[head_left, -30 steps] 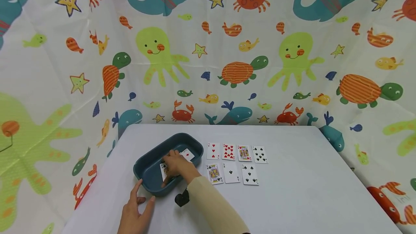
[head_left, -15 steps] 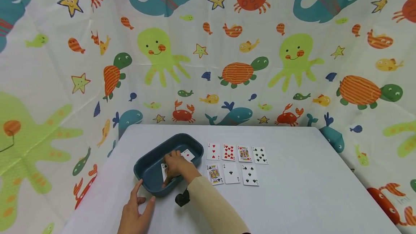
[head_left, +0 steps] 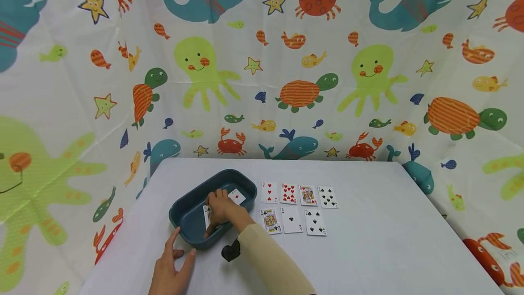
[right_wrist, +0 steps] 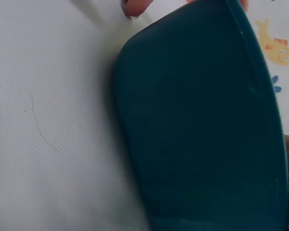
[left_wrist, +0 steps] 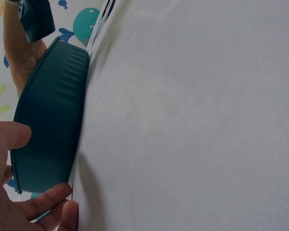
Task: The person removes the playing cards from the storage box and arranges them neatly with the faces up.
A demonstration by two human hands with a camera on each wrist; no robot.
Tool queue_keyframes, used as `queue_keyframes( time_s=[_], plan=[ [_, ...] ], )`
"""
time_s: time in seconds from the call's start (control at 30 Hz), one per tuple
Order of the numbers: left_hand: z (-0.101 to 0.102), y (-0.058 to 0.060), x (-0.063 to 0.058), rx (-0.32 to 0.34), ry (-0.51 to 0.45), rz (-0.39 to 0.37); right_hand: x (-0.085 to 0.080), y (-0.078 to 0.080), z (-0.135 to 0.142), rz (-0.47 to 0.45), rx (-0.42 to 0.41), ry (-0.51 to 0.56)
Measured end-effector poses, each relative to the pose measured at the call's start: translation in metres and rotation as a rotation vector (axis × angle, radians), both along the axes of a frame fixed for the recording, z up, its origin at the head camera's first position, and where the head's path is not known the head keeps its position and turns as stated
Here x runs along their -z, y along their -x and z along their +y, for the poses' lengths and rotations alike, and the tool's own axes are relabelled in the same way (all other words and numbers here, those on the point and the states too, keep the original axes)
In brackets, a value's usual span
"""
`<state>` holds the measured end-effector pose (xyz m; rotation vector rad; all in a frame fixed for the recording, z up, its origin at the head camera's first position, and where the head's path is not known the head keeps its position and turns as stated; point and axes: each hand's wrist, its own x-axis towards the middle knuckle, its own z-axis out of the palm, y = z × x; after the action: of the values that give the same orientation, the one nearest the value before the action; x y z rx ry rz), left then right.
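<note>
A dark teal tray (head_left: 188,233) with rounded corners stands on the left part of the white table. My right hand (head_left: 219,208) reaches down inside it, fingers bent over a face card (head_left: 206,215) that shows at the hand's left side. Whether the fingers pinch that card is hidden. An ace of diamonds (head_left: 237,197) lies in the tray just beyond the hand. At the tray's near left corner, my left hand (head_left: 172,263) touches the outside with spread fingers and thumb. The left wrist view shows its thumb (left_wrist: 17,134) against the tray's side wall.
To the right of the tray, playing cards lie face up in two rows: several red and black cards (head_left: 288,193) behind, three black cards (head_left: 291,220) in front. A dark heart-shaped piece (head_left: 231,250) sits by my right wrist. A sea-animal curtain (head_left: 254,94) hangs behind the table (head_left: 380,231).
The view tilts up very slightly. Both hands, the tray and the cards keep their places.
</note>
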<state>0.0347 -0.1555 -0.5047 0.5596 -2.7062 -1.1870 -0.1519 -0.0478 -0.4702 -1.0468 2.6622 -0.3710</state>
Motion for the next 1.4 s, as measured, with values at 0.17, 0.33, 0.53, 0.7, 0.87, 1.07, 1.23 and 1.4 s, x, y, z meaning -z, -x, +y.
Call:
queue_keyframes(
  time_s=[0.17,0.33,0.53,0.7,0.87,1.07,1.23,1.4],
  plan=[
    [0.0,0.001,0.0,-0.006,-0.009,-0.028,-0.002,0.001,0.002,-0.042,-0.007,0.078],
    [0.0,0.002,0.0,-0.013,-0.021,-0.068,-0.002,0.002,0.003,-0.072,-0.003,0.143],
    [0.001,0.002,0.0,-0.013,-0.034,-0.098,-0.005,0.003,0.009,-0.107,-0.012,0.201],
    [0.0,0.002,0.001,-0.007,-0.04,-0.098,-0.009,0.001,0.013,-0.115,-0.022,0.256],
    [-0.002,0.002,0.001,0.005,-0.024,-0.076,-0.013,-0.002,0.019,-0.117,-0.033,0.326],
    [0.001,0.002,-0.001,-0.008,-0.021,-0.075,-0.017,-0.005,0.032,-0.119,-0.044,0.395],
    [0.002,0.002,-0.002,-0.014,-0.015,-0.075,-0.021,-0.009,0.042,-0.119,-0.049,0.44],
    [0.002,0.001,0.0,-0.016,0.001,-0.039,-0.026,-0.013,0.05,-0.134,-0.05,0.508]
  ],
)
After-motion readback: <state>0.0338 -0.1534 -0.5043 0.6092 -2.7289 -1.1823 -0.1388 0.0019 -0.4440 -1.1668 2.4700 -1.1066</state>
